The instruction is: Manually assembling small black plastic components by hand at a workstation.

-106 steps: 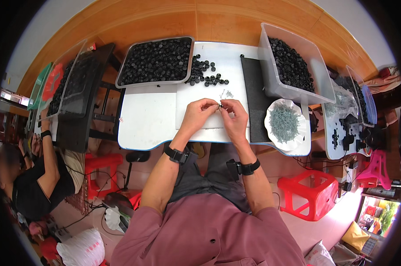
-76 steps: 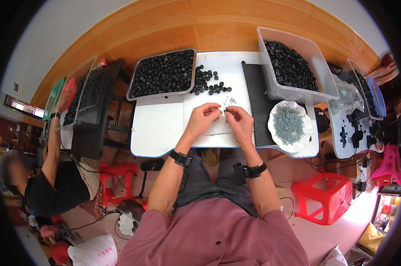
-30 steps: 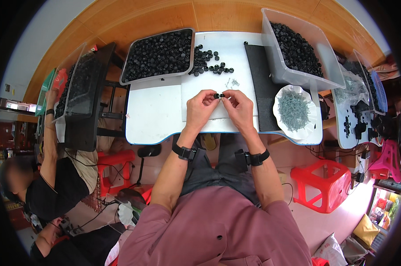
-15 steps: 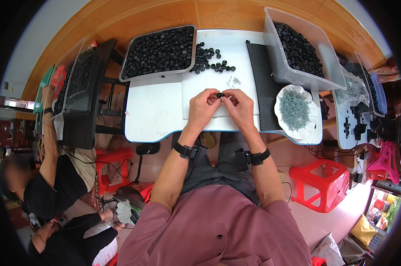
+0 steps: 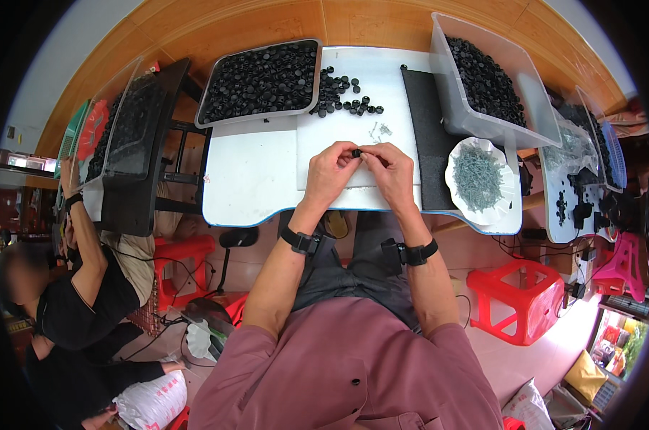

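Observation:
Over the white table, my left hand (image 5: 328, 172) pinches a small round black cap (image 5: 356, 153) between thumb and fingertips. My right hand (image 5: 390, 173) meets it from the right, its thumb and forefinger pressed together at the cap's side. Whether a tiny piece sits in those right fingertips is hidden. Just beyond my hands lie a few thin pale pins (image 5: 380, 130). Loose black caps (image 5: 356, 107) are scattered farther back, beside a metal tray (image 5: 319, 86) heaped with more of them.
A clear plastic bin (image 5: 475, 123) of black parts stands at the back right on a black mat (image 5: 425, 143). Before it is a white scalloped dish (image 5: 512, 188) of grey-green pins. Red stools (image 5: 521, 294) stand on the floor. Other people (image 5: 80, 287) sit at the left.
My right fingertips have shifted slightly against the cap, which stays in my left fingers. At the left, one person's arm and another's legs have moved.

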The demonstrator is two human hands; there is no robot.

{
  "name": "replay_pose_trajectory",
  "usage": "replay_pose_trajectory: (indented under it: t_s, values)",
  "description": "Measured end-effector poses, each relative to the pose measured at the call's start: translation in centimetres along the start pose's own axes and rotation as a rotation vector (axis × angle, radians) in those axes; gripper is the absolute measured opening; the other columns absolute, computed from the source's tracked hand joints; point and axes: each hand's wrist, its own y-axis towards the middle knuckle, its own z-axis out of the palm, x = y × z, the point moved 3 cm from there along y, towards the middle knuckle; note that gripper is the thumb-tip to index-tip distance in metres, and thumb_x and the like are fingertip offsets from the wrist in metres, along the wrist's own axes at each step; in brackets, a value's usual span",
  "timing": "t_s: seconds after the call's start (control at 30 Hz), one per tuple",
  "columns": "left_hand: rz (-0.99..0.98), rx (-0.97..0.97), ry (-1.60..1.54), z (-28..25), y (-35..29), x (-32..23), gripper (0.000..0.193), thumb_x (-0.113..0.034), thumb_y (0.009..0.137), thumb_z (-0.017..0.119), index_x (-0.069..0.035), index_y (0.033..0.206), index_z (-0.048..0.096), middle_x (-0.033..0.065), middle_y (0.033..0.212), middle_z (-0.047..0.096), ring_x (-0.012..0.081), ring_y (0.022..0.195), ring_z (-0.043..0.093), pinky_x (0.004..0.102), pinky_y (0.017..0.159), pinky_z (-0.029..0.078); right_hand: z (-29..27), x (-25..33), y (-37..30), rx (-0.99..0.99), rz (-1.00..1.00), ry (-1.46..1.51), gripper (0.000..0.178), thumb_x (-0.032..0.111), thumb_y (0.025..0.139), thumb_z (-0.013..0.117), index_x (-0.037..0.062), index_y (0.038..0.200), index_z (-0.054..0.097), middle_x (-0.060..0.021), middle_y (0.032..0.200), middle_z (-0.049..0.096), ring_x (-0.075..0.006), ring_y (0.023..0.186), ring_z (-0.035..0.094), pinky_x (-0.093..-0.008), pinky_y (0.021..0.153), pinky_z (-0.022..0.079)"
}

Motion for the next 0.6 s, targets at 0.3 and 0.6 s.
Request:
replay_pose_trajectory:
  t_s: [0.3, 0.6]
  values:
    - [-0.008, 0.025, 0.023, 0.2, 0.1, 0.1, 0.024, -0.005, 0.086, 0.078, -0.002, 0.109, 0.071, 0.0102, 0.087, 0.073, 0.0188, 0.074, 0.069, 0.0302, 0.068, 0.056, 0.3, -1.4, 0.2, 0.021, 0.201, 0.119, 0.016, 0.003, 0.088, 0.074, -0.0029, 0.102, 0.078, -0.0090, 0.086, 0.076, -0.0108, 0.072, 0.067, -0.0261, 0.066, 0.053]
    - [-0.012, 0.019, 0.023, 0.3, 0.1, -0.1, 0.024, -0.006, 0.087, 0.077, -0.002, 0.109, 0.070, 0.0119, 0.087, 0.071, 0.0206, 0.075, 0.070, 0.0321, 0.068, 0.056, 0.1, -1.2, 1.3, 0.084, 0.260, 0.133, 0.016, 0.002, 0.088, 0.073, -0.0039, 0.102, 0.078, -0.0083, 0.080, 0.075, -0.0102, 0.068, 0.066, -0.0250, 0.064, 0.053]
